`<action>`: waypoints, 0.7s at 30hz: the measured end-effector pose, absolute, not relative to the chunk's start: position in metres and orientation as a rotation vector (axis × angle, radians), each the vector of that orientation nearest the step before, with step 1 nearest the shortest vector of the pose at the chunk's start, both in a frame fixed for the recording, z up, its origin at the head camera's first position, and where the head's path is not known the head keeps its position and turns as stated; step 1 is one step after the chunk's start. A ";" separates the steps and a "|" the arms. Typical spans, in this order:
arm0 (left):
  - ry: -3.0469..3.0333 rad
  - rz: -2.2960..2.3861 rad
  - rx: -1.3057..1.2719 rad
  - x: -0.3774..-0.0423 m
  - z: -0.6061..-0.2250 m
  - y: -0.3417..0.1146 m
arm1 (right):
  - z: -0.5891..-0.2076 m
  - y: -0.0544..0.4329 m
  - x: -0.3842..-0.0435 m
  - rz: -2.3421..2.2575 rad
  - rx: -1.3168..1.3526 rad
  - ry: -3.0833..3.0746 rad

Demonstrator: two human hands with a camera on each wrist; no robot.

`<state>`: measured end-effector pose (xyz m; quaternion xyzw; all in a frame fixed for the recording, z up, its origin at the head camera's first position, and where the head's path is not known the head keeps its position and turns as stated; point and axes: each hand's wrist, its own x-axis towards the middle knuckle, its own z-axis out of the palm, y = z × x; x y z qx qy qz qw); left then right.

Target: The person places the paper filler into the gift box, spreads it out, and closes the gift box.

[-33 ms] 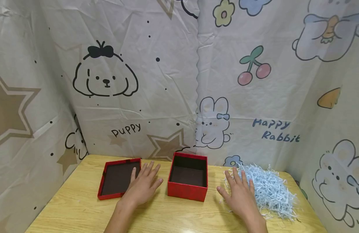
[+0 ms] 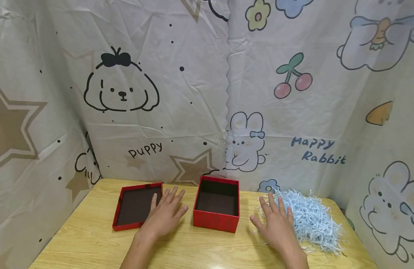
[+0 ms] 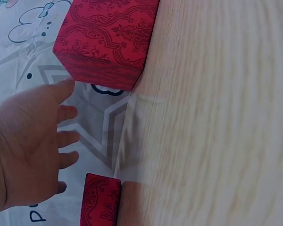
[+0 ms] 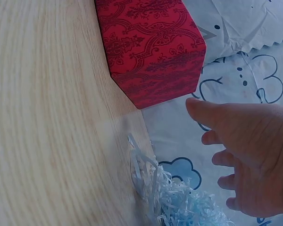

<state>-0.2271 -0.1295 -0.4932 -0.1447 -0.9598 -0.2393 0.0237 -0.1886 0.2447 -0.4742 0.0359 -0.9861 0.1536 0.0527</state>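
An open red box with a dark inside stands at the middle of the table; the wrist views show its dark scroll pattern. To its left lies a red lid, dark inside up. My left hand, fingers spread and straight, is held between lid and box and hides the lid's right corner. My right hand, likewise spread, is right of the box, in front of a heap of pale blue shredded paper. Both hands hold nothing. In the left wrist view the thumb appears near the box's corner.
Beneath everything is a light wood-grain table. Pale cloth printed with cartoon animals and stars hangs behind it and along both sides. A few loose paper strands stray from the heap toward the box.
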 end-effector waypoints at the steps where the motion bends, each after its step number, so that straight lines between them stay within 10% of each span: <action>1: -2.975 -0.746 -0.450 -0.227 -0.493 -0.129 | -0.475 0.245 -0.188 0.473 0.112 -2.996; 21: -2.608 -1.622 -0.668 -0.230 -0.505 -0.093 | -0.458 0.329 -0.183 0.700 -0.130 -2.753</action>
